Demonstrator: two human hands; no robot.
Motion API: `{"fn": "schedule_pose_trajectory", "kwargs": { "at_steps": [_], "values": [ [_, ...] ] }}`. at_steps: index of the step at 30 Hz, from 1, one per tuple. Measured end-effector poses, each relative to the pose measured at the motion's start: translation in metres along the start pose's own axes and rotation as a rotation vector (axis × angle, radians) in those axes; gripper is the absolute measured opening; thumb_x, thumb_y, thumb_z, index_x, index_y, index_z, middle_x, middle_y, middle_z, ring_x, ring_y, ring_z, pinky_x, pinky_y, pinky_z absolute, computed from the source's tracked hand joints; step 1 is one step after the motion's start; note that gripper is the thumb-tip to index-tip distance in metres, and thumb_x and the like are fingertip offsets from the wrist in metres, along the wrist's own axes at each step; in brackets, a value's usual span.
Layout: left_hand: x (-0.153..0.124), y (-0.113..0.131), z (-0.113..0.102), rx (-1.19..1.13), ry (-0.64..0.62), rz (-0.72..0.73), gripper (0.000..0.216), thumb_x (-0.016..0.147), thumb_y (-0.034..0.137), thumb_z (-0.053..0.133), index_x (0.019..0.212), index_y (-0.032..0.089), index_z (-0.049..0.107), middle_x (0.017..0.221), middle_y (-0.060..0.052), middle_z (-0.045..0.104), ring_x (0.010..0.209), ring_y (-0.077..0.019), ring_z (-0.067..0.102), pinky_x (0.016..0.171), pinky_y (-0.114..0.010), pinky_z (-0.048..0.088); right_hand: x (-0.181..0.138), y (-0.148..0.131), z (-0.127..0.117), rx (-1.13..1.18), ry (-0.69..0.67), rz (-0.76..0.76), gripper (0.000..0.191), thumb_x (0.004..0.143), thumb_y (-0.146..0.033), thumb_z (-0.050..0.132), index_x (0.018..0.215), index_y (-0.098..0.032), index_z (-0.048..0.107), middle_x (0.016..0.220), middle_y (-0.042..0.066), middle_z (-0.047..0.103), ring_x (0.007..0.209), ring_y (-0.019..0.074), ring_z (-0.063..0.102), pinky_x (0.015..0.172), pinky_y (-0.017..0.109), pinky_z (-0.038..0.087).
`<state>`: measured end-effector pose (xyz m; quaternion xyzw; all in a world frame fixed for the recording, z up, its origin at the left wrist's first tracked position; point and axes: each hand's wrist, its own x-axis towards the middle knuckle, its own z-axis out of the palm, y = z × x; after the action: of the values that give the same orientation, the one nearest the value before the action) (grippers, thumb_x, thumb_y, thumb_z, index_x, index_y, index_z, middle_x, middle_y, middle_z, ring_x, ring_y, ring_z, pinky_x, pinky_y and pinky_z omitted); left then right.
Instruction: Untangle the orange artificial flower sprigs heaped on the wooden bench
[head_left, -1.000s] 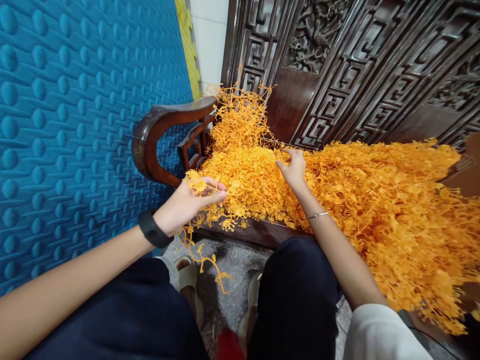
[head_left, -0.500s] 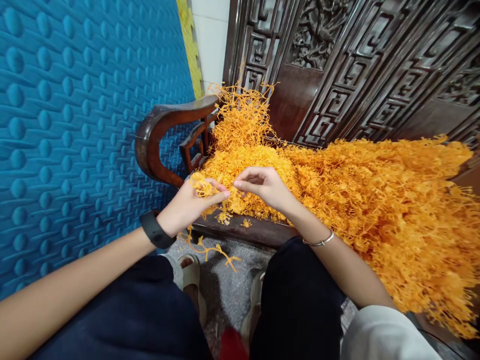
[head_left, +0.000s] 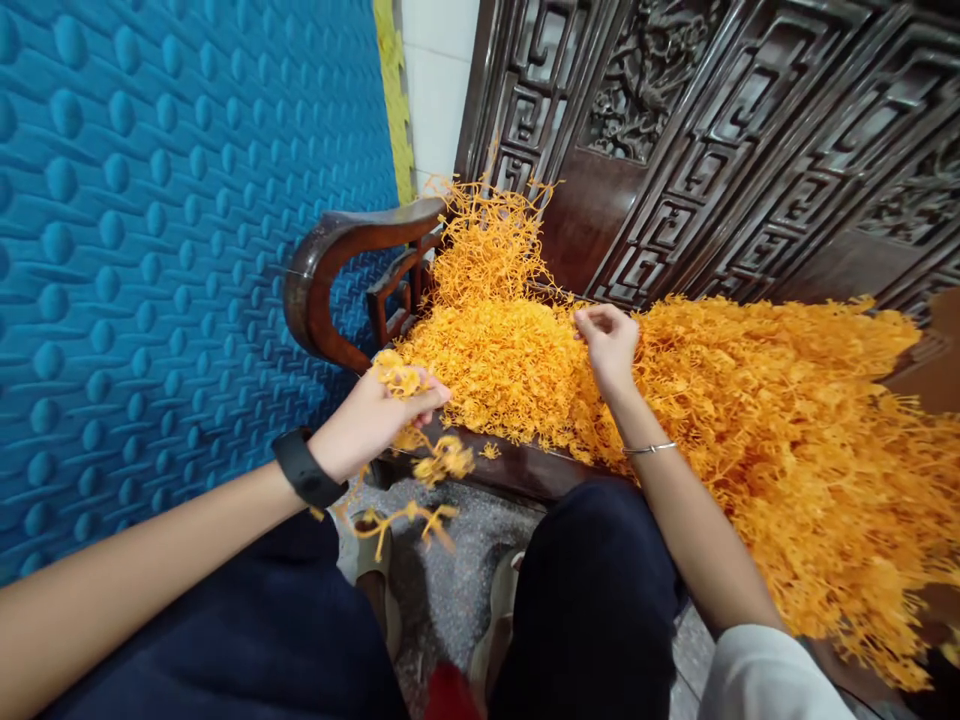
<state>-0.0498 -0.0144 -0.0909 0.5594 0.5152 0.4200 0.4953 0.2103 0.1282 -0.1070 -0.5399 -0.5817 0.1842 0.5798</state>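
My left hand is closed on an orange plastic branched stem. Its loose end dangles below the wrist, and small flower-like pieces show above and below my fingers. To the right, my right hand hovers over the heaps with thumb and fingers pinched together. What it holds, if anything, is too small to make out. A heap of small orange pieces lies on the wooden bench between my hands. Beyond it stands a tangle of bare orange stems. A larger orange mass spreads to the right of my right arm.
The bench has a curved wooden armrest at the left and a dark carved backrest behind. A blue bumpy foam mat stands upright at the left. Speckled floor shows between my feet, with something red near the bottom.
My right hand has moved away from my left, to the right and slightly up over the heaps. My left hand keeps the stem, whose dangling part has swung a little. The view has shifted slightly.
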Motion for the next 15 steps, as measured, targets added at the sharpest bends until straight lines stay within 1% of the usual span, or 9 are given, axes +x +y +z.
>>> {"fn": "schedule_pose_trajectory", "kwargs": {
  "at_steps": [2,4,6,8,11,12,13,15],
  "values": [
    [0.001,-0.001,0.0,-0.042,-0.002,-0.046,0.017,0.073,0.023,0.064,0.062,0.012,0.056,0.055,0.001,0.054,0.056,-0.0088,0.049,0.059,-0.022,0.04,0.009,0.02,-0.002,-0.086,-0.024,-0.008,0.005,0.071,-0.018,0.059,0.068,-0.017,0.057,0.062,0.0,0.056,0.055,0.0105,0.05,0.059,0.028,0.04],
    [0.003,-0.003,0.001,-0.077,-0.007,-0.08,0.013,0.072,0.024,0.065,0.071,0.011,0.061,0.063,-0.001,0.06,0.061,-0.01,0.053,0.063,-0.023,0.044,0.011,0.034,0.002,-0.171,-0.047,-0.025,0.003,0.069,-0.015,0.061,0.069,-0.016,0.059,0.067,0.002,0.059,0.059,0.0114,0.05,0.065,0.03,0.041],
    [0.005,-0.005,0.001,-0.097,-0.002,-0.071,0.016,0.071,0.024,0.067,0.08,0.011,0.063,0.069,-0.002,0.063,0.065,-0.0108,0.056,0.068,-0.024,0.046,0.01,0.041,0.007,-0.249,-0.073,-0.048,0.006,0.067,-0.012,0.062,0.069,-0.017,0.059,0.072,0.004,0.062,0.063,0.013,0.049,0.07,0.032,0.04],
    [0.005,-0.006,0.0,-0.11,0.008,-0.055,0.021,0.07,0.024,0.068,0.086,0.011,0.064,0.072,-0.002,0.065,0.069,-0.0113,0.058,0.073,-0.026,0.047,0.009,0.042,0.008,-0.317,-0.088,-0.085,0.007,0.066,-0.012,0.064,0.067,-0.018,0.059,0.077,0.006,0.063,0.074,0.0169,0.05,0.079,0.036,0.038],
    [0.006,-0.006,-0.001,-0.137,0.008,-0.067,0.024,0.07,0.022,0.069,0.091,0.011,0.063,0.077,-0.003,0.067,0.075,-0.0125,0.062,0.08,-0.027,0.047,0.005,0.03,0.008,-0.387,-0.077,-0.161,0.005,0.067,-0.015,0.065,0.07,-0.017,0.062,0.091,0.01,0.065,0.096,0.0224,0.047,0.093,0.042,0.03],
    [0.006,-0.005,-0.001,-0.152,0.004,-0.071,0.026,0.07,0.022,0.069,0.092,0.011,0.062,0.079,-0.004,0.068,0.076,-0.0131,0.062,0.081,-0.028,0.047,0.001,0.022,0.008,-0.38,-0.083,-0.188,0.006,0.069,-0.017,0.065,0.074,-0.017,0.063,0.096,0.01,0.064,0.098,0.0221,0.048,0.094,0.041,0.03],
    [0.006,-0.005,0.0,-0.164,-0.003,-0.069,0.027,0.069,0.022,0.069,0.092,0.01,0.062,0.081,-0.005,0.068,0.077,-0.0136,0.063,0.082,-0.029,0.047,-0.004,0.013,0.009,-0.339,-0.114,-0.204,0.007,0.07,-0.019,0.065,0.077,-0.017,0.063,0.097,0.01,0.064,0.096,0.0208,0.05,0.092,0.04,0.033],
    [0.008,-0.004,0.002,-0.166,-0.017,-0.055,0.029,0.068,0.022,0.071,0.092,0.01,0.061,0.082,-0.006,0.069,0.077,-0.0142,0.064,0.083,-0.03,0.048,-0.019,-0.01,0.013,-0.168,-0.268,-0.208,0.012,0.075,-0.027,0.063,0.081,-0.016,0.064,0.092,0.007,0.065,0.083,0.0166,0.055,0.08,0.034,0.041]
  ]
}}
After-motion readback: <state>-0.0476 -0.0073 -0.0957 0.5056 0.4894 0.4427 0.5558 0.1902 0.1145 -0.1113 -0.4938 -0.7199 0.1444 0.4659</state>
